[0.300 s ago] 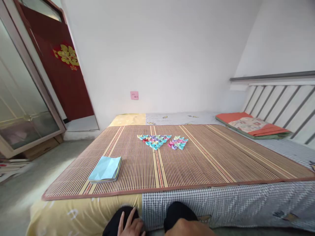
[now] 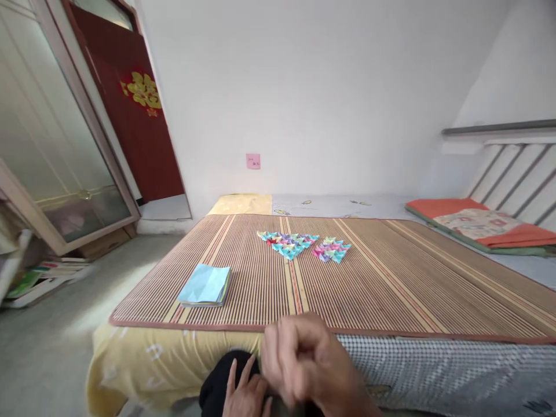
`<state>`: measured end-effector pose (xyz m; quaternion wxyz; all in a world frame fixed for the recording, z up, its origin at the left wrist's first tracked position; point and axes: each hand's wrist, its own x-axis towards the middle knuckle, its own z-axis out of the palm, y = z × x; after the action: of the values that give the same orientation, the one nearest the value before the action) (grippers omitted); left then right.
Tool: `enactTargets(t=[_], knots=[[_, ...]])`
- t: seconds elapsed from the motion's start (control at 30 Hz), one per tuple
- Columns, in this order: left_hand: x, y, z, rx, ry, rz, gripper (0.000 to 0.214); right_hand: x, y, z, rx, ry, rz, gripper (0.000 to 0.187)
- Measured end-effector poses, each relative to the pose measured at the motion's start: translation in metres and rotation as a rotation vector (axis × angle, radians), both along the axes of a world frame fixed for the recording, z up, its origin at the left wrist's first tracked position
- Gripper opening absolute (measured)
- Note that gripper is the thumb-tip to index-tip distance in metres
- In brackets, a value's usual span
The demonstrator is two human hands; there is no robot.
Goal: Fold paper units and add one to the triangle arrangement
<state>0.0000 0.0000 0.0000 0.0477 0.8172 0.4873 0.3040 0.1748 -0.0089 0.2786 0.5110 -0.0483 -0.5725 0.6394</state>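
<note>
Here, your right hand (image 2: 306,359) hangs before the near edge of the striped mat (image 2: 369,298), fingers curled but blurred, so I cannot tell whether they close on anything. Just left of it, your left hand (image 2: 247,398) rests, fingers apart, on your dark-clad knee (image 2: 215,382). Ahead and left of both lies the blue-topped paper stack (image 2: 204,285); well beyond your right hand sit two clusters of folded paper pieces (image 2: 290,250).

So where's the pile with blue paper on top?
In the head view, the paper pile lies on the left part of the striped mat, near its front edge, nearer the camera and further left than the folded paper pieces.
</note>
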Motion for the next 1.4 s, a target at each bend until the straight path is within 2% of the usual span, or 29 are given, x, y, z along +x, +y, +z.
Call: enactTargets(t=[0.07, 0.1, 0.17, 0.2, 0.3, 0.4, 0.57, 0.67, 0.8, 0.9, 1.1, 1.2, 1.27, 1.4], knots=[[0.003, -0.003, -0.007, 0.048, 0.044, 0.057, 0.011, -0.010, 0.026, -0.017, 0.040, -0.264, -0.182, 0.037], [0.005, -0.004, -0.011, 0.088, 0.076, 0.078, 0.009, -0.017, 0.040, -0.028, 0.112, -0.455, -0.284, 0.033], [0.008, -0.004, -0.016, 0.169, 0.099, 0.073, 0.004, -0.034, 0.071, -0.053, 0.360, -0.865, -0.568, 0.027], [0.010, -0.004, -0.017, 0.200, 0.090, 0.087, 0.002, -0.045, 0.086, -0.064, 0.395, -0.940, -0.620, 0.025], [0.011, -0.004, -0.015, 0.201, 0.069, 0.086, 0.003, -0.077, 0.126, -0.093, 0.490, -1.055, -0.659, 0.014], [0.010, -0.004, -0.015, 0.199, 0.061, 0.077, 0.004, -0.107, 0.151, -0.110, 0.602, -1.153, -0.655, 0.014], [0.009, 0.001, -0.027, 0.307, 0.047, 0.070, 0.007, -0.139, 0.166, -0.128, 0.701, -1.307, -0.658, 0.012], [0.010, 0.005, -0.032, 0.381, 0.027, 0.077, 0.010, -0.143, 0.169, -0.136, 0.703, -1.371, -0.678, 0.022], [0.012, 0.005, -0.032, 0.390, 0.007, 0.070, 0.009, -0.140, 0.174, -0.144, 0.679, -1.407, -0.694, 0.014], [0.012, 0.004, -0.034, 0.345, 0.005, 0.056, 0.007, -0.138, 0.178, -0.148, 0.632, -1.395, -0.691, 0.022], [0.007, 0.003, -0.041, 0.262, 0.071, 0.036, 0.006, -0.137, 0.183, -0.153, 0.433, -1.255, -0.694, 0.022], [0.006, 0.005, -0.043, 0.271, 0.080, 0.033, 0.005, -0.133, 0.187, -0.148, 0.301, -1.112, -0.704, 0.015], [0.008, 0.007, -0.045, 0.290, 0.070, 0.052, 0.008, -0.128, 0.189, -0.141, 0.212, -0.988, -0.709, 0.017], [0.010, 0.006, -0.042, 0.318, -0.009, 0.074, 0.012, -0.102, 0.182, -0.122, 0.049, -0.716, -0.692, 0.019]])
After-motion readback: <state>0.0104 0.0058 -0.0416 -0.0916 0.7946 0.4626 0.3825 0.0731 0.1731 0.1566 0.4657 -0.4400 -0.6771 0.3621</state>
